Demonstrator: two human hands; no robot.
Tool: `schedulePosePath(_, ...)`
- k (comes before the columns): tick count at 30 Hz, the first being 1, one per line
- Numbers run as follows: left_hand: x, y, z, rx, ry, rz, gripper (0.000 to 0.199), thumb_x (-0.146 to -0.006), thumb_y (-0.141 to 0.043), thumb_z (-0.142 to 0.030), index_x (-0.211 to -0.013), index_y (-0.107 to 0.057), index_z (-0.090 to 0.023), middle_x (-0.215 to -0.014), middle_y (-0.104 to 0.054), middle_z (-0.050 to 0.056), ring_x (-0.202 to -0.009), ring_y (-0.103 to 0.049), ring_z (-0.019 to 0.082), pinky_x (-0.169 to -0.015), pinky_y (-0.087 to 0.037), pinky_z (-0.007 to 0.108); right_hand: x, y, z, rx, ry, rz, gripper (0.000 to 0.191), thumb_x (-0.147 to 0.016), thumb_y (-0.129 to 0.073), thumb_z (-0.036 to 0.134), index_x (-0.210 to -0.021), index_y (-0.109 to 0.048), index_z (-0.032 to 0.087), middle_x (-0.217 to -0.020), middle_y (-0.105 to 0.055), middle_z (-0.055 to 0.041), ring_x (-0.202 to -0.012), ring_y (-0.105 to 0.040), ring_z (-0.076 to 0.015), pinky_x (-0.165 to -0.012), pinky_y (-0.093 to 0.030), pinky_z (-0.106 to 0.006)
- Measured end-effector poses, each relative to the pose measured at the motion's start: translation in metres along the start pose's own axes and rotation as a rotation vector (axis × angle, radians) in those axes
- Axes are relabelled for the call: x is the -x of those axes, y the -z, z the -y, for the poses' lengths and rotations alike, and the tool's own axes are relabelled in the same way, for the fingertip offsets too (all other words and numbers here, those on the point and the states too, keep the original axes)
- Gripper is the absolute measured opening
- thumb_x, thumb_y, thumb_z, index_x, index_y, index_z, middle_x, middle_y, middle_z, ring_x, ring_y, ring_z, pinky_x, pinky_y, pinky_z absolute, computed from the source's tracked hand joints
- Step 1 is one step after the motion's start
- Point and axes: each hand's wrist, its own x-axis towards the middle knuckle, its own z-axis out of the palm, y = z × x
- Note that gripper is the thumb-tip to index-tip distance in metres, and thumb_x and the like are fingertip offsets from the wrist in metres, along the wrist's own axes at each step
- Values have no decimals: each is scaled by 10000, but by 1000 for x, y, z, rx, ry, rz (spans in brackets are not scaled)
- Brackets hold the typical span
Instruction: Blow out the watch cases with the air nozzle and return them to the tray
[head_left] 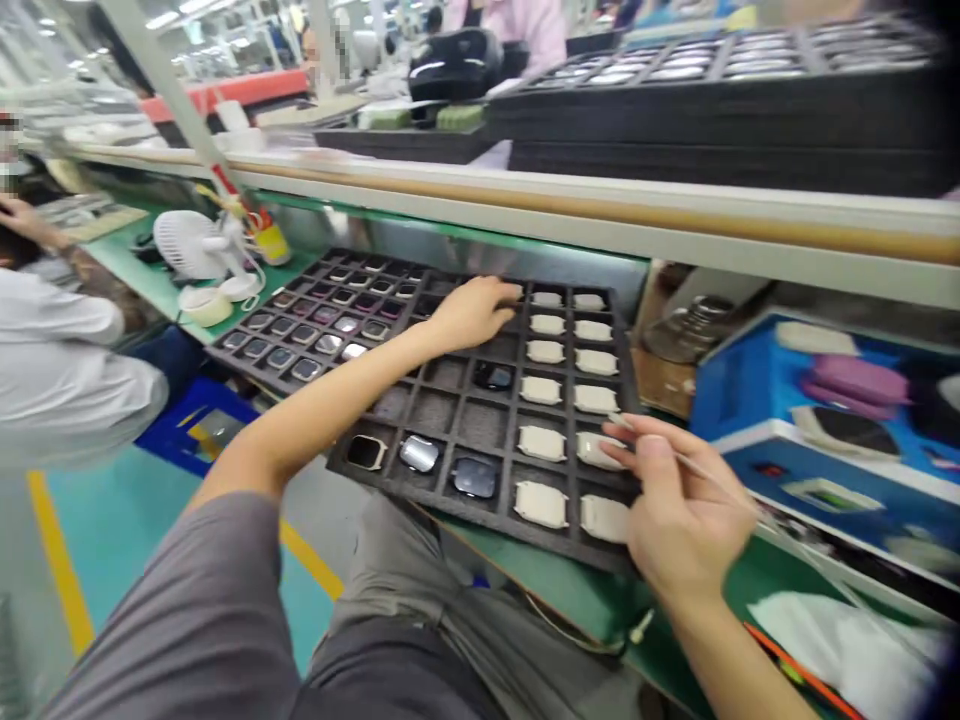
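Note:
My left hand [476, 312] reaches over the far part of a black compartment tray [491, 520]. Its bent fingers are at a pale watch case [516, 291], partly hidden by the fingertips. My right hand [686, 505] pinches the end of a thin white cable [712, 475] above the tray's right edge. Under its fingertips lies a cream watch case [596, 450]. Two right-hand columns hold similar cream cases, face down. Dark-screened watches, such as one smartwatch [366, 452], sit in other cells; several middle cells are bare.
A second tray [259, 372] of watches adjoins on the left, near a white fan [191, 245] and tape roll [205, 305]. At right stands a blue machine [739, 400] with a purple object [859, 385] on top. A shelf [570, 215] crosses above. A co-worker's sleeve [67, 370] is at left.

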Motion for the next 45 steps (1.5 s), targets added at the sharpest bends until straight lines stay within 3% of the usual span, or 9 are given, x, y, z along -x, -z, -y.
schedulePosePath(3, 51, 18, -7, 30, -100, 95, 240, -915, -657, -229, -1124, -753, -159, -1144, -761, 102, -1097, -688, 264, -1009, -511, 393, -6, -1, -1, -6, 27, 15, 250, -934, -699, 428, -965, -769, 190, -933, -759, -53, -839, -764, -183, -728, -675, -325)
schedulePosePath(6, 79, 21, -14, -57, -26, 162, 285, -917, -667, -252, -1176, -739, -160, -1182, -765, 105, -1108, -700, 274, -991, -525, 403, -6, 0, -2, -6, 46, 40, 239, -945, -689, 418, -967, -771, 195, -949, -758, -50, -848, -764, -174, -741, -675, -311)
schedulePosePath(10, 68, 9, -21, -215, -83, 255, 311, -931, -668, -272, -1225, -719, -188, -1202, -767, 106, -1127, -702, 282, -958, -521, 400, -5, 0, -1, 6, 49, 42, 240, -948, -686, 419, -985, -766, 196, -961, -757, -50, -856, -764, -172, -751, -672, -309)
schedulePosePath(15, 52, 8, -38, -323, -114, 321, 209, -953, -578, -155, -1078, -742, -115, -1023, -779, 159, -1002, -738, 295, -882, -534, 390, -6, -1, -1, 6, 26, 28, 249, -939, -697, 427, -995, -748, 190, -961, -764, -59, -861, -767, -190, -756, -675, -343)
schedulePosePath(17, 56, 6, -51, -166, -28, 225, 232, -963, -552, -146, -1106, -731, -107, -1042, -782, 159, -991, -745, 283, -887, -546, 387, -6, -1, -1, 11, 35, 25, 239, -943, -694, 416, -987, -752, 188, -961, -761, -59, -867, -766, -188, -771, -676, -345)
schedulePosePath(21, 70, -16, -84, 568, 135, 24, 235, -938, -614, -221, -1126, -735, -147, -1031, -800, 87, -891, -758, 215, -823, -580, 314, -5, -1, -3, 18, 102, -5, 202, -940, -702, 382, -953, -766, 190, -980, -749, -58, -884, -753, -183, -821, -675, -368)
schedulePosePath(27, 77, -44, -106, 1238, 346, 21, 241, -840, -747, -246, -1057, -773, -143, -1011, -796, 90, -922, -753, 217, -840, -591, 312, -4, 0, -4, 49, 142, -7, 176, -928, -713, 373, -925, -766, 205, -964, -753, -56, -898, -749, -205, -893, -665, -448)
schedulePosePath(34, 74, -36, -103, 1398, 444, 71, 384, -734, -877, -376, -1034, -803, -148, -1076, -806, 107, -958, -768, 249, -888, -597, 358, -7, 1, -6, 41, 150, 76, 117, -946, -693, 296, -997, -777, 232, -1024, -788, -61, -974, -763, -224, -961, -635, -456)
schedulePosePath(45, 73, -34, -103, 1407, 433, 80, 366, -735, -885, -328, -1056, -813, -168, -1106, -811, 90, -979, -777, 250, -941, -609, 381, -13, 1, -4, 64, 169, 115, 122, -950, -676, 273, -1009, -779, 243, -1062, -785, -69, -1026, -751, -231, -938, -653, -442)
